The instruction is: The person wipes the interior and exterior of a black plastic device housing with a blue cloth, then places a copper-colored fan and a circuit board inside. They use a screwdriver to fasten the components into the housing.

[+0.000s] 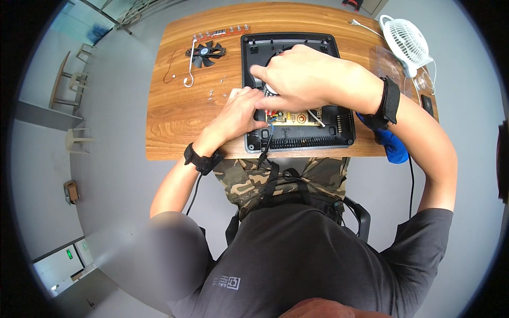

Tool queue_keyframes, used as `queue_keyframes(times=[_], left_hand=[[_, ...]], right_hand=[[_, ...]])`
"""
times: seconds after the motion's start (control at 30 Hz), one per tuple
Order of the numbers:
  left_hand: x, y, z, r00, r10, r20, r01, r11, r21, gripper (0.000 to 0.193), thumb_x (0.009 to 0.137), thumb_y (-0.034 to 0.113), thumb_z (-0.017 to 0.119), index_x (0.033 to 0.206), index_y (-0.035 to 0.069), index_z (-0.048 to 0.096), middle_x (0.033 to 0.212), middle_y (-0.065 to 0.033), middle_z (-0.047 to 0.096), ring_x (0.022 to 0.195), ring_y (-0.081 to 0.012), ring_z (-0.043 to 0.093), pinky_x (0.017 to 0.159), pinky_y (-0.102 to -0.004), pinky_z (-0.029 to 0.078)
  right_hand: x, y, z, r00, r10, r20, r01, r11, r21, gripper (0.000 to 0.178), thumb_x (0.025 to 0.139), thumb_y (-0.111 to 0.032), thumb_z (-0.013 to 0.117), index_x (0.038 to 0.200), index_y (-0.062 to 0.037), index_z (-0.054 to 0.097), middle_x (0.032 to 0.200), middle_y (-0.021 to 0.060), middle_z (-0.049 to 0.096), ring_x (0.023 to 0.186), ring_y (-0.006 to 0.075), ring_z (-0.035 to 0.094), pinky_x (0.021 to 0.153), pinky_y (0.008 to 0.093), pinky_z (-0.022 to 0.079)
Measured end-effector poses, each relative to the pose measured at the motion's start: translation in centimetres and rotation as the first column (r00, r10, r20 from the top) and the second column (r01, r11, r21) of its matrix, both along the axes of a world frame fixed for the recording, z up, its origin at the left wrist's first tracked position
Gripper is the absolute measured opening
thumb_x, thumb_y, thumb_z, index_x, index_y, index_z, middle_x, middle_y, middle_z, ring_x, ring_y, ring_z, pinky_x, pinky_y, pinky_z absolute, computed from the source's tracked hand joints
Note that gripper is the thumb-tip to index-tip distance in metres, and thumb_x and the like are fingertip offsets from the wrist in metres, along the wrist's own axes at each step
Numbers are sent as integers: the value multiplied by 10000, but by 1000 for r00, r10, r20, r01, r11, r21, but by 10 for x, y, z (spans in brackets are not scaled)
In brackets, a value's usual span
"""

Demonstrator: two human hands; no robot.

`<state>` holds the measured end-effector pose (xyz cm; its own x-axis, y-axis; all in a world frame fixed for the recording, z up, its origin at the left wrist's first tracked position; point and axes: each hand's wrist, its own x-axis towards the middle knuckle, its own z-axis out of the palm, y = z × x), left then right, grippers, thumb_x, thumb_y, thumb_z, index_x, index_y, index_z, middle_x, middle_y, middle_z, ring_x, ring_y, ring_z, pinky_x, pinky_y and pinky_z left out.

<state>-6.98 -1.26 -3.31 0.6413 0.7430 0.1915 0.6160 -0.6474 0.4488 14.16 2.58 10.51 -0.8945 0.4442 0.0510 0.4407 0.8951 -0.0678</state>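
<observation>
An opened black appliance housing [347, 127] lies on the table, with a yellowish circuit board [290, 117] inside its near half. My left hand [239, 114] rests at the housing's left side, its fingers curled and the thumb by the board's left end. What sits between those fingers is hidden. Over the middle of the housing, my right hand [299, 77] bends inward, thumb and fingers curled close to the left fingertips. A round dark part beneath it is mostly covered, and so is anything it grips. A black power cord [264, 153] runs over the near edge.
At the left of the wooden table [175, 122] lie a small black fan [205, 53], an indicator strip [222, 33] with a white cable, and several tiny bits. A white desk fan [407, 45] stands far right. Blue cloth [393, 146] hangs at the near right edge.
</observation>
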Motion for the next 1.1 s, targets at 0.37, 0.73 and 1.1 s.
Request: queue_keyframes(times=[0.37,0.73,1.1], left_hand=[[-1,2,-6,999,-29,17,30,1000,-9,619,642,233,916,1129,22,599,1107,-137,610,1062,-341,548,973,-449,389],[-4,6,-8,998,-62,-11,62,998,24,596,673,207,897,1143,-3,597,1151,-159,589,1097,-340,535,993,-456,384],[-3,6,-10,999,-25,-39,25,1000,12,595,659,199,910,1156,32,628,1110,-155,609,1088,-345,547,989,-456,395]], right_hand=[[-8,-5,8,993,41,108,-36,998,-48,321,878,-288,675,983,7,606,651,164,659,675,401,677,671,465,554],[-7,-5,2,997,76,11,-76,997,-12,357,932,-344,654,969,8,608,597,134,615,693,393,691,678,455,563],[0,-5,-10,980,89,-178,-87,996,18,362,906,-321,673,1011,21,616,628,160,645,669,391,686,657,450,566]])
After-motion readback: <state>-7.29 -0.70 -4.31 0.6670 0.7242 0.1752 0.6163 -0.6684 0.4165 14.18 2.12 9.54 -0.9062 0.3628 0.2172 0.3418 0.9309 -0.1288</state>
